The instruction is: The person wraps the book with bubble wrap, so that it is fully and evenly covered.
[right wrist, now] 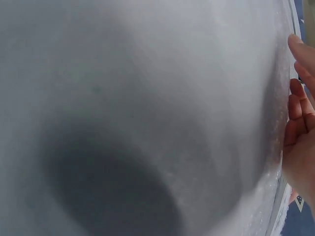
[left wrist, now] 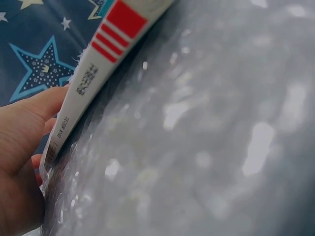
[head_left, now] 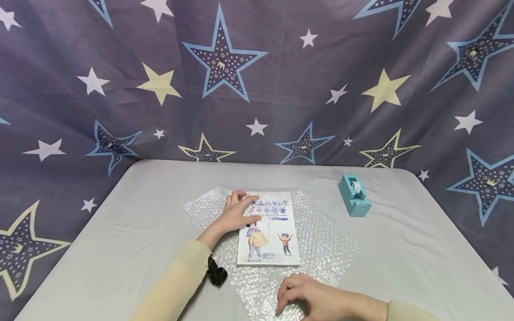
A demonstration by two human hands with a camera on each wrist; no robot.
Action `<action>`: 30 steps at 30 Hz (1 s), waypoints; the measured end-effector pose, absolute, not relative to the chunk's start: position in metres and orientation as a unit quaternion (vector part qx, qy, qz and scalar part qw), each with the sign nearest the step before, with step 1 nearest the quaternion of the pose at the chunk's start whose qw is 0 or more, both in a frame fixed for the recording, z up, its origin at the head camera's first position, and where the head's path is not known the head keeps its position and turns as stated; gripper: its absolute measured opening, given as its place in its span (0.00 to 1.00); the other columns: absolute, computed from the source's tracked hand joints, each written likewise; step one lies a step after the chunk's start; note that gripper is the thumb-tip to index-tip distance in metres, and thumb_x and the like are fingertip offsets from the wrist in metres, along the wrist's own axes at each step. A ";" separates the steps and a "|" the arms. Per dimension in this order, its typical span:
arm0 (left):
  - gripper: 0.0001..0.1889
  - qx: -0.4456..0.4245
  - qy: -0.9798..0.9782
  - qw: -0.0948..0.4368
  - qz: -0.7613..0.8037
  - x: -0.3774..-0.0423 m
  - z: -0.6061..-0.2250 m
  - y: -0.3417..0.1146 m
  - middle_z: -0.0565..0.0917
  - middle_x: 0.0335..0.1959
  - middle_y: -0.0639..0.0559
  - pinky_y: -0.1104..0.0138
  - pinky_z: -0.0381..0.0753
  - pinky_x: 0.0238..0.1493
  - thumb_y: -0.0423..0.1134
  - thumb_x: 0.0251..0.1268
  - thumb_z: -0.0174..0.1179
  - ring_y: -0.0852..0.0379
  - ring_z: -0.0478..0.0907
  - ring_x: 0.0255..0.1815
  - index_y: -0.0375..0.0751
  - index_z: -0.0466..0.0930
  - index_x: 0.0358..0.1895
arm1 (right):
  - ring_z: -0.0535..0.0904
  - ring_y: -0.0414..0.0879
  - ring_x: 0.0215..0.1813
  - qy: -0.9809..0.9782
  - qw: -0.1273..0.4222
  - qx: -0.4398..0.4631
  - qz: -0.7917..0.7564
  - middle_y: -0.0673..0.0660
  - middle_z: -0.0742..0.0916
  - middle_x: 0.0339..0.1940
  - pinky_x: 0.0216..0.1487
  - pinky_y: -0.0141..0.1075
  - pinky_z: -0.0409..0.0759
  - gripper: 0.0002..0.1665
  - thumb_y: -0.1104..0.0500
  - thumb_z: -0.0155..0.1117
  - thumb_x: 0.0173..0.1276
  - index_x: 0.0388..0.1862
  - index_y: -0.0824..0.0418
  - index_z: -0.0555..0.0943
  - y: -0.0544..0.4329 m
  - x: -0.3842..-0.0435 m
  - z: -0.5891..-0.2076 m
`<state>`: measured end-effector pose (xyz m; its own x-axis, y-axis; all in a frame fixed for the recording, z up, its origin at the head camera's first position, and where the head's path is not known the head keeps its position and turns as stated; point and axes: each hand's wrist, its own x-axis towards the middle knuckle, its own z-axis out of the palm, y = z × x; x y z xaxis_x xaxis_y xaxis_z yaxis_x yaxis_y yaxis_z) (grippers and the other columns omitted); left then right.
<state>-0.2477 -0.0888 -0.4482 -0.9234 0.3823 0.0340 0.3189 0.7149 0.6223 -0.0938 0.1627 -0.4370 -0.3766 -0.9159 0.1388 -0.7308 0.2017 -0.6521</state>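
Observation:
A thin white paperback book (head_left: 268,249) with cartoon figures and blue Chinese lettering lies face up on a sheet of bubble wrap (head_left: 325,236). My left hand (head_left: 236,214) rests on its upper left part, fingers spread, with thumb and forefinger over the cover. In the left wrist view, that hand is beside the book's spine (left wrist: 88,78), which has red bars. Below the book, my right hand (head_left: 311,296) is over the near corner of the bubble wrap, its fingers loosely bent. The right wrist view has its fingers (right wrist: 295,105) at the far right, close over the sheet.
A teal tape dispenser (head_left: 355,196) with a roll of clear tape stands at the back right of the table. Grey cloth (head_left: 100,249) covers the tabletop. Behind and beside it hangs a dark curtain (head_left: 273,116) with stars. A black device (head_left: 217,272) is strapped at the left wrist.

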 end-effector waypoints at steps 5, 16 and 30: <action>0.32 0.190 0.925 0.045 0.325 -0.248 -0.449 -0.090 0.54 0.61 0.43 0.49 0.56 0.57 0.53 0.55 0.61 0.46 0.49 0.58 0.55 0.65 0.65 | 0.64 0.29 0.50 0.765 0.141 -0.555 -0.296 0.38 0.74 0.47 0.50 0.24 0.62 0.19 0.41 0.61 0.59 0.49 0.41 0.76 0.162 -0.094 -0.437; 0.32 0.194 0.925 0.037 0.323 -0.248 -0.450 -0.090 0.55 0.61 0.43 0.49 0.56 0.57 0.53 0.55 0.61 0.46 0.50 0.58 0.53 0.65 0.64 | 0.63 0.29 0.48 0.770 0.152 -0.553 -0.281 0.37 0.72 0.48 0.48 0.23 0.61 0.18 0.40 0.58 0.60 0.49 0.39 0.74 0.162 -0.094 -0.437; 0.32 0.198 0.923 0.029 0.328 -0.245 -0.450 -0.090 0.56 0.61 0.42 0.48 0.56 0.56 0.52 0.55 0.61 0.45 0.51 0.58 0.52 0.66 0.64 | 0.68 0.29 0.52 0.743 0.179 -0.552 -0.335 0.39 0.78 0.48 0.52 0.25 0.66 0.14 0.48 0.59 0.63 0.47 0.45 0.77 0.163 -0.097 -0.430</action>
<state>-0.2455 -0.0903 -0.4503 -0.9199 0.3845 0.0770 0.3470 0.7067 0.6165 -0.0975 0.1635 -0.4304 -0.3276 -0.9391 0.1040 -0.6996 0.1671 -0.6948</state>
